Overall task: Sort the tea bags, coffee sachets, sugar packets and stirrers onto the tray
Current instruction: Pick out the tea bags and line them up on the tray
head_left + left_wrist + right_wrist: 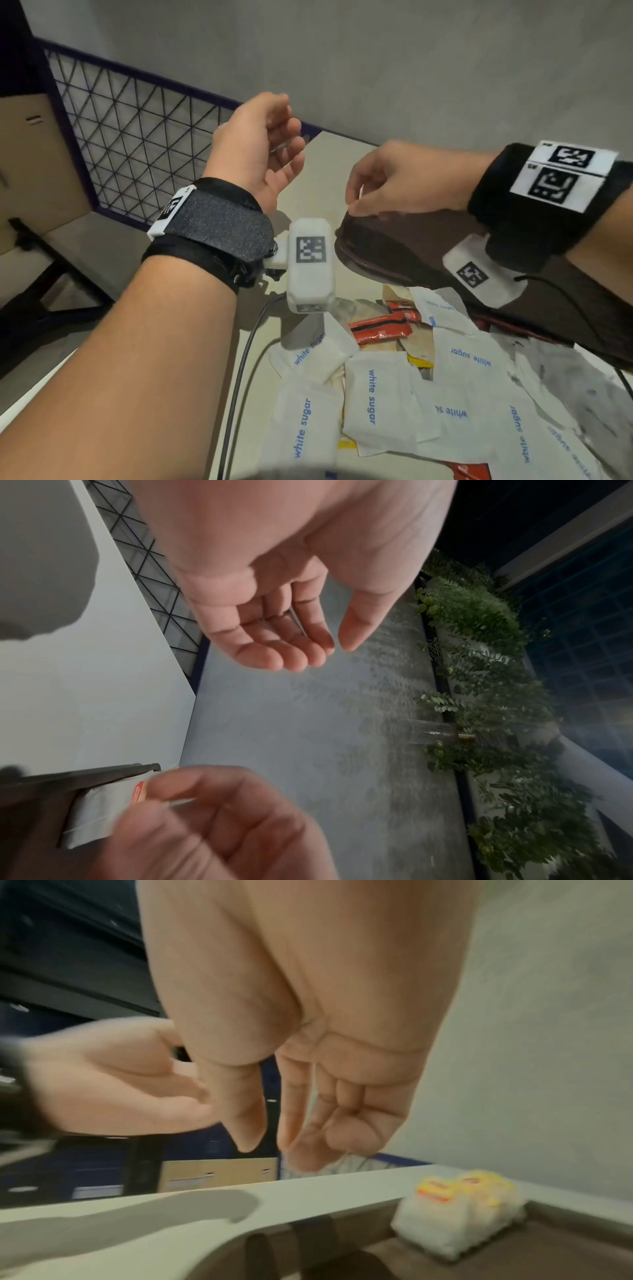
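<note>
My right hand (356, 202) hovers over the far left corner of the brown tray (394, 253) with its fingers curled. A thin white tea bag thread (313, 1074) runs between its index and middle fingers. Below it a small stack of white tea bags (459, 1215) with yellow and red tags lies in that tray corner. My left hand (274, 144) is raised to the left of the tray, palm up, fingers relaxed and holding nothing. On the table in front of the tray lies a pile of white sugar packets (376, 397) and red coffee sachets (380, 329).
A blue-framed mesh fence (137, 137) and a cardboard box (34, 164) stand beyond the table's left edge. A black cable (239, 377) runs along the table left of the pile. A grey wall rises behind the tray.
</note>
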A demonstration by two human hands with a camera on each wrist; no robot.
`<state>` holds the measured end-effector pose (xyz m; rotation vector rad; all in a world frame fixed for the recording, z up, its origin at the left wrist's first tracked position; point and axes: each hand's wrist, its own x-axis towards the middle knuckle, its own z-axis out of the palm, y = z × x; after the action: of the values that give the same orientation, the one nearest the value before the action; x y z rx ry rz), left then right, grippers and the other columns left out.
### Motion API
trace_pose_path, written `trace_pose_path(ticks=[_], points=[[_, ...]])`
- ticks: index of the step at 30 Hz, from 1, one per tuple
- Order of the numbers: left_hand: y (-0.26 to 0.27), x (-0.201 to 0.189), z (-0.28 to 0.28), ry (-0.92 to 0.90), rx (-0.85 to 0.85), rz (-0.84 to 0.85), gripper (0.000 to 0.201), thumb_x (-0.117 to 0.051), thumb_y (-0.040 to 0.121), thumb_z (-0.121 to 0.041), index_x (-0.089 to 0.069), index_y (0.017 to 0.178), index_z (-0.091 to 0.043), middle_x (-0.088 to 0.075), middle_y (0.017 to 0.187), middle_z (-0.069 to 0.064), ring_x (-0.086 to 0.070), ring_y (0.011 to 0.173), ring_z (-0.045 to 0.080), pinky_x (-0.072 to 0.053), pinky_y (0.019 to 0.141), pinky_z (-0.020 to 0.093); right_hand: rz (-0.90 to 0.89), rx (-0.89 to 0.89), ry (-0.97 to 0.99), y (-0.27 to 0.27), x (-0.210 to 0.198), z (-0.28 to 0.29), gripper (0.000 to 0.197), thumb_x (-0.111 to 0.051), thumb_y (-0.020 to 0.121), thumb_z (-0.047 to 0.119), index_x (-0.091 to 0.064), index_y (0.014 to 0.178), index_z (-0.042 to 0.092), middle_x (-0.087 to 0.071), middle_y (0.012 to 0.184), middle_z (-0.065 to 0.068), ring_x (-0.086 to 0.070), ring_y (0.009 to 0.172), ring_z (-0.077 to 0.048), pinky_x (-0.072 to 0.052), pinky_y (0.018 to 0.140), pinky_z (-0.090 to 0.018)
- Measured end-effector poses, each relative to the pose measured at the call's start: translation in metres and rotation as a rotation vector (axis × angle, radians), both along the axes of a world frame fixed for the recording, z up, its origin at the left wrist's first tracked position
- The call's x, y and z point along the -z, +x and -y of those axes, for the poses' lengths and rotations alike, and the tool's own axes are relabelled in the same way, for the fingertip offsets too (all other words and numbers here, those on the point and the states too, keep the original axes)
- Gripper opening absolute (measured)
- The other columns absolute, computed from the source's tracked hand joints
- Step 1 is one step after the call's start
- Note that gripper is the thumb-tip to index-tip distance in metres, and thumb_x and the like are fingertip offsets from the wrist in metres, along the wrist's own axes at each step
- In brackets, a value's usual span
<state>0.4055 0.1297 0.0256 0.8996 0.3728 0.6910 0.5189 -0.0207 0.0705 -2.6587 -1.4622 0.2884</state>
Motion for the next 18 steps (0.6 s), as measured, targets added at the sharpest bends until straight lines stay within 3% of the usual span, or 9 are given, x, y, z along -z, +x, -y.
trace_pose_path(ticks=[2,4,6,9,14,18], points=[[-0.002,0.000,-0.003,-0.030,-0.021,0.005,0.019,-0.066,0.094,-0.028,-0.065,0.077,-0.019,-0.063,0.069,-0.006,-0.058,0.057,0.010,-0.051,0.058,0.022,-0.097,-0.087,-0.119,-0.027,0.003,0.005,0.019,-0.069,0.093,0.045,-0.075,0.093,0.026,-0.077,0.081,0.005,-0.071,0.071,-0.013,-0.057,0.064,-0.022],[-0.003,0.000,-0.005,-0.061,-0.039,0.009,0.020,-0.065,0.094,-0.029,-0.064,0.075,-0.020,-0.063,0.069,-0.006,-0.057,0.057,0.010,-0.050,0.058,0.021,-0.118,-0.126,-0.251,-0.045,0.012,0.004,0.029,-0.068,0.091,0.053,-0.076,0.092,0.026,-0.078,0.082,0.005,-0.074,0.076,-0.017,-0.063,0.074,-0.034],[-0.006,0.000,-0.006,-0.087,-0.056,0.017,0.022,-0.064,0.094,-0.028,-0.063,0.074,-0.021,-0.062,0.068,-0.006,-0.057,0.057,0.011,-0.050,0.059,0.021,-0.107,-0.150,-0.374,-0.055,0.019,0.002,0.038,-0.066,0.088,0.061,-0.076,0.095,0.025,-0.078,0.086,0.005,-0.075,0.084,-0.020,-0.064,0.080,-0.044],[-0.008,0.001,-0.008,-0.116,-0.084,0.028,0.024,-0.063,0.095,-0.028,-0.062,0.072,-0.020,-0.062,0.066,-0.006,-0.056,0.056,0.011,-0.049,0.059,0.021,-0.106,-0.144,-0.457,-0.059,0.024,0.000,0.044,-0.068,0.084,0.067,-0.075,0.096,0.025,-0.078,0.091,0.004,-0.074,0.089,-0.020,-0.063,0.085,-0.044],[-0.007,0.002,-0.007,-0.118,-0.089,0.023,0.023,-0.062,0.095,-0.029,-0.062,0.073,-0.021,-0.062,0.067,-0.006,-0.057,0.057,0.011,-0.050,0.060,0.021,-0.252,-0.130,-0.455,-0.056,0.023,0.006,0.040,-0.074,0.085,0.057,-0.072,0.102,0.021,-0.076,0.103,-0.001,-0.072,0.098,-0.026,-0.060,0.093,-0.050],[-0.005,0.003,-0.007,-0.103,-0.085,0.006,0.023,-0.062,0.094,-0.030,-0.063,0.073,-0.021,-0.062,0.068,-0.006,-0.057,0.057,0.011,-0.050,0.059,0.021,-0.356,-0.131,-0.463,-0.054,0.020,0.013,0.038,-0.079,0.083,0.050,-0.071,0.104,0.019,-0.078,0.097,-0.002,-0.074,0.094,-0.026,-0.060,0.092,-0.049]])
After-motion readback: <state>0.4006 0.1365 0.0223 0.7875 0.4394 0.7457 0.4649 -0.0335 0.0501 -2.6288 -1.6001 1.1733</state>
